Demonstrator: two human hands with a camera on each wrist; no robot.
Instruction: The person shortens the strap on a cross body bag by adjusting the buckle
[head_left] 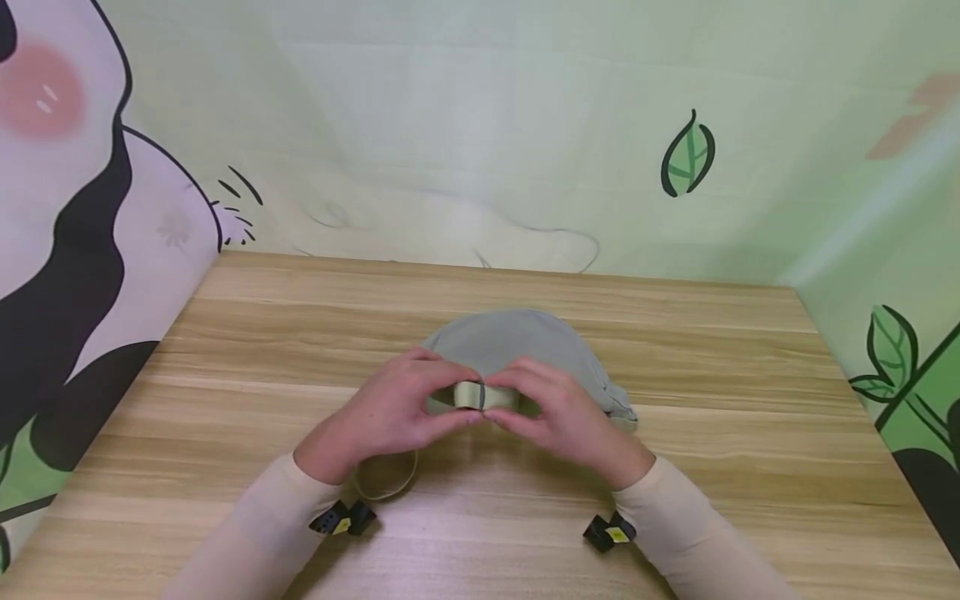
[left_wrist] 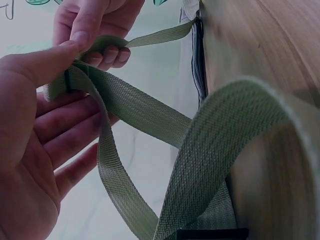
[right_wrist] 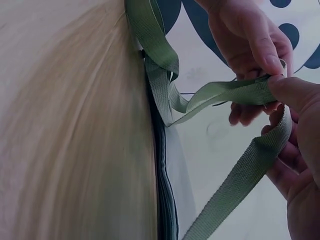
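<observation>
On the table lies a grey half-moon sling bag [head_left: 517, 337], its curved side facing away. In front of it, both hands meet at a green webbing strap [head_left: 467, 395]. Thumb and fingers of my left hand [head_left: 390, 400] pinch the strap beside a thin dark slider [head_left: 482, 395]. From the other side, my right hand [head_left: 558, 408] pinches the strap close to the slider. The left wrist view shows the webbing [left_wrist: 150, 105] doubled and looping down from the fingertips. A single length of strap [right_wrist: 240, 172] runs down from the right fingers in the right wrist view.
The wood-grain table [head_left: 750, 467] spreads around the bag. A loop of strap [head_left: 386, 497] hangs below the left hand. Behind stands a pale green printed backdrop [head_left: 465, 125]. Small black devices [head_left: 343, 518] sit at both wrists.
</observation>
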